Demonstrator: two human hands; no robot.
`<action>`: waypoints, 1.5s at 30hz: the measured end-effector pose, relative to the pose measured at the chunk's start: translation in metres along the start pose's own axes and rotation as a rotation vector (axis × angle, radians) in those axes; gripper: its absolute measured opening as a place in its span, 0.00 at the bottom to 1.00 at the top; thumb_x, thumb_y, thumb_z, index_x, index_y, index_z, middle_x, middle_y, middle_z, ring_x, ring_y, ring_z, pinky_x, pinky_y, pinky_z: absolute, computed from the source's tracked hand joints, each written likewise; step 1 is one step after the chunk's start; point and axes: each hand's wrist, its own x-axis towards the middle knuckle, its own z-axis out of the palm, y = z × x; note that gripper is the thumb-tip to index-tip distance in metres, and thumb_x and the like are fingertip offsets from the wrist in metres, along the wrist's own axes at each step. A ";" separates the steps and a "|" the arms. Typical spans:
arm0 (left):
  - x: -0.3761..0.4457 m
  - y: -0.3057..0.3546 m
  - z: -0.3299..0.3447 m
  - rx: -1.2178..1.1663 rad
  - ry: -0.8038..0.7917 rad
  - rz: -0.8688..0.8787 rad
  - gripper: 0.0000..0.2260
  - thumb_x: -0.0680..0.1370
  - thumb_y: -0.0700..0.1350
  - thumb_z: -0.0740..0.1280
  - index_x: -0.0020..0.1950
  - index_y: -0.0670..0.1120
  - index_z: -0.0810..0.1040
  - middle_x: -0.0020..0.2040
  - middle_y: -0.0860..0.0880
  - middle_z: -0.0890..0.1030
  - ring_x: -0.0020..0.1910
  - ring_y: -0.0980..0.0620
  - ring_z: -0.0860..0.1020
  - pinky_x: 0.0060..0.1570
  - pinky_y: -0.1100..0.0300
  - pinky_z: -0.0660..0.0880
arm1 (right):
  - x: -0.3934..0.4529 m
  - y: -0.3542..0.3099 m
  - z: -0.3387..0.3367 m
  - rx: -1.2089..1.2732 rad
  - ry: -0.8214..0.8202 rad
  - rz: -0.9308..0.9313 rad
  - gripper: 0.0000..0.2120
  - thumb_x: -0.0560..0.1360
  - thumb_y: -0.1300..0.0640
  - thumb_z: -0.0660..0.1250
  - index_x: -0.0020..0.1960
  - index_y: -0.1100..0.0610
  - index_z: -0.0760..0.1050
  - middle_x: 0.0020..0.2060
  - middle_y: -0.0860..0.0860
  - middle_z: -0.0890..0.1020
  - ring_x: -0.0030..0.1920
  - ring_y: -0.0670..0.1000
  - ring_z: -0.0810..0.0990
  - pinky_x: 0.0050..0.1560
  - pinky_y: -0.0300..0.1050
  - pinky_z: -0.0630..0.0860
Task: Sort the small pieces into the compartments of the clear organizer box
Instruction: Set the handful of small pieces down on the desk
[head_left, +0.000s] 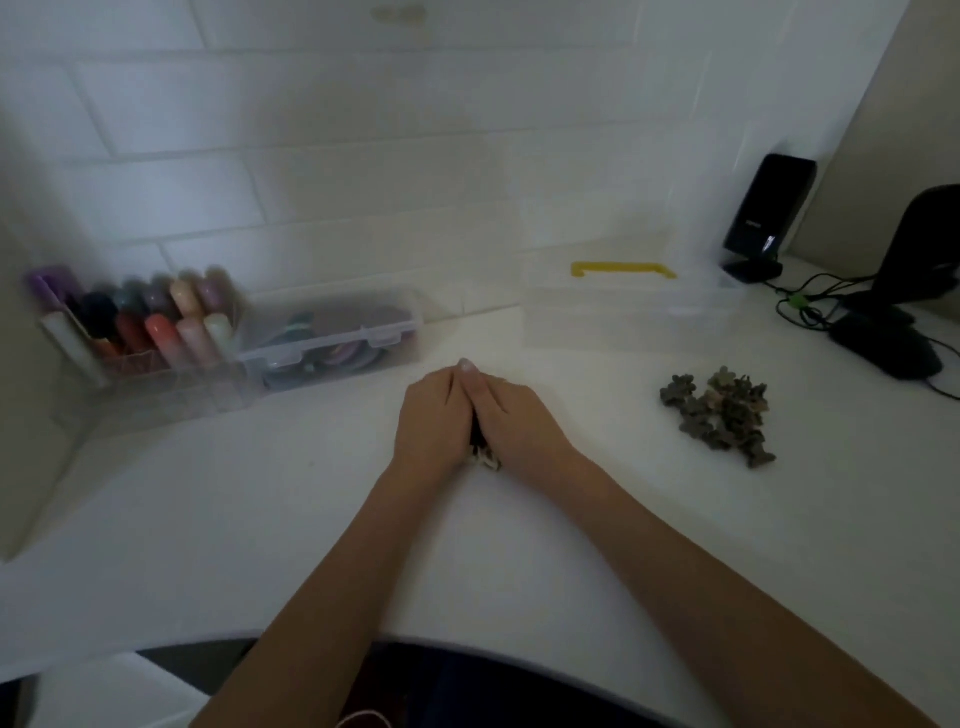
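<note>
My left hand (431, 421) and my right hand (511, 415) rest side by side on the white table, cupped together over a small heap of pieces (483, 460). Only a few pale and dark bits show between the wrists. A second pile of small dark pieces (719, 410) lies on the table to the right, apart from both hands. The clear organizer box (623, 312) with a yellow handle (623, 269) stands behind that pile, against the wall. I cannot tell its compartments from here.
At the left stand a clear holder of coloured markers (150, 322) and a shut clear case (332, 332) with round items inside. A black device on a stand (769, 213), cables (810, 306) and a dark monitor base (893, 338) fill the far right.
</note>
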 end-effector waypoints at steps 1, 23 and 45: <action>-0.007 0.002 -0.001 -0.011 -0.009 0.008 0.20 0.81 0.48 0.55 0.37 0.39 0.77 0.33 0.44 0.80 0.33 0.48 0.78 0.32 0.55 0.72 | -0.010 -0.001 -0.001 0.008 -0.001 -0.001 0.27 0.81 0.41 0.47 0.50 0.58 0.78 0.42 0.55 0.83 0.44 0.51 0.80 0.50 0.46 0.74; -0.053 0.027 0.007 0.073 -0.103 -0.111 0.28 0.79 0.60 0.51 0.73 0.45 0.62 0.75 0.47 0.61 0.75 0.50 0.55 0.74 0.52 0.50 | -0.048 0.083 -0.133 0.067 0.238 0.254 0.16 0.80 0.49 0.58 0.60 0.59 0.74 0.43 0.53 0.81 0.40 0.51 0.79 0.42 0.47 0.78; -0.029 0.020 -0.020 -0.115 0.159 -0.141 0.15 0.80 0.47 0.56 0.50 0.38 0.78 0.47 0.38 0.81 0.48 0.38 0.78 0.49 0.48 0.74 | -0.006 -0.023 0.031 0.023 0.188 0.141 0.22 0.83 0.51 0.48 0.57 0.60 0.77 0.54 0.59 0.81 0.56 0.57 0.78 0.58 0.49 0.70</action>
